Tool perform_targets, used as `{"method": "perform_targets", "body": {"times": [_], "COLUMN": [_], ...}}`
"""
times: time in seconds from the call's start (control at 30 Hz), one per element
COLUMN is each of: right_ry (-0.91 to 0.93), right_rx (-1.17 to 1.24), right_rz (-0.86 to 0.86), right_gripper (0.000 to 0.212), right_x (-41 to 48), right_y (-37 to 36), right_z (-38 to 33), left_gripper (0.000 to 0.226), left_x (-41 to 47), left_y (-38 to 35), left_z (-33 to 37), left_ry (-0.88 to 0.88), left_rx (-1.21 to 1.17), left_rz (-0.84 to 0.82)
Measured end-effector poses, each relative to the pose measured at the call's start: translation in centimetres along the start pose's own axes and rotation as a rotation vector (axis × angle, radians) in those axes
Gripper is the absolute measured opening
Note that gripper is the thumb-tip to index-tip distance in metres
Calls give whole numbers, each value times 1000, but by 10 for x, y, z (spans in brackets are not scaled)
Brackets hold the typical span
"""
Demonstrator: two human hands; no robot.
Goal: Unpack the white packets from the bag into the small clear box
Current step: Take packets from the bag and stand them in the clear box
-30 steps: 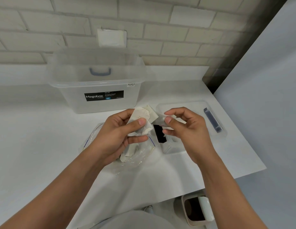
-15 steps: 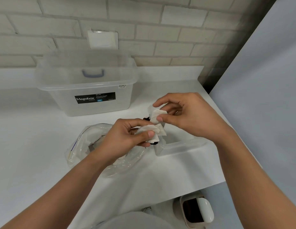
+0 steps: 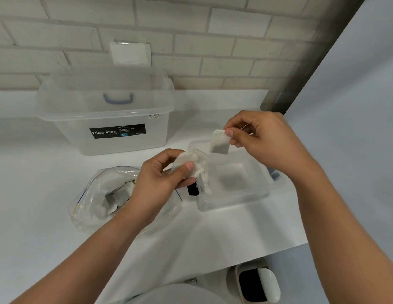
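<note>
My right hand [image 3: 265, 143] pinches one white packet [image 3: 219, 142] by its top corner and holds it hanging over the far left part of the small clear box [image 3: 232, 201]. One packet [image 3: 234, 177] lies flat on the box's floor. My left hand [image 3: 162, 183] grips a bunch of white packets [image 3: 191, 161] just left of the box. The clear plastic bag [image 3: 103, 194] lies on the table under my left wrist, with more packets inside it.
A large clear Megabox storage box [image 3: 107, 115] stands at the back against the brick wall. A small black object [image 3: 192, 189] sits by the small box's left side. The white table's edge [image 3: 257, 257] runs at the right, with a bin [image 3: 257, 284] on the floor below.
My right hand has pulled one packet away from the bunch and lifted it up and to the right, over the small box. My left hand keeps hold of the rest.
</note>
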State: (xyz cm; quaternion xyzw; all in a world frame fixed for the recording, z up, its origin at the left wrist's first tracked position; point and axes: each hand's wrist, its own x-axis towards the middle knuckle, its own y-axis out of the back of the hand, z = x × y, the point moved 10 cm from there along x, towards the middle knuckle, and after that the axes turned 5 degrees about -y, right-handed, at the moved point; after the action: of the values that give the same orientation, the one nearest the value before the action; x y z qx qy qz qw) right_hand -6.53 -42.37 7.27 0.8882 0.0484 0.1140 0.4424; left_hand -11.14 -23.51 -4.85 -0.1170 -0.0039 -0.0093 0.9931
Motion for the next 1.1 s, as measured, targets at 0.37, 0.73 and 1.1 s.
{"method": "perform_targets", "body": {"times": [0.37,0.73,1.1], "right_ry": [-59,-137,-105], "right_rx": [-249,-361,-566], "right_rz": [-304,-354,-221], "right_gripper": [14,21,15], "right_x": [39,46,51], "right_y": [-97,-135,-137], "right_z": [96,137,144], "left_gripper": [12,19,31], "left_x": [2,3,6], "left_y": [17,8,4], "left_z": [-1,1,-6], "left_ry": [38,87,135], "left_rx": [19,-86,-71], "left_rz": [123,73,21]}}
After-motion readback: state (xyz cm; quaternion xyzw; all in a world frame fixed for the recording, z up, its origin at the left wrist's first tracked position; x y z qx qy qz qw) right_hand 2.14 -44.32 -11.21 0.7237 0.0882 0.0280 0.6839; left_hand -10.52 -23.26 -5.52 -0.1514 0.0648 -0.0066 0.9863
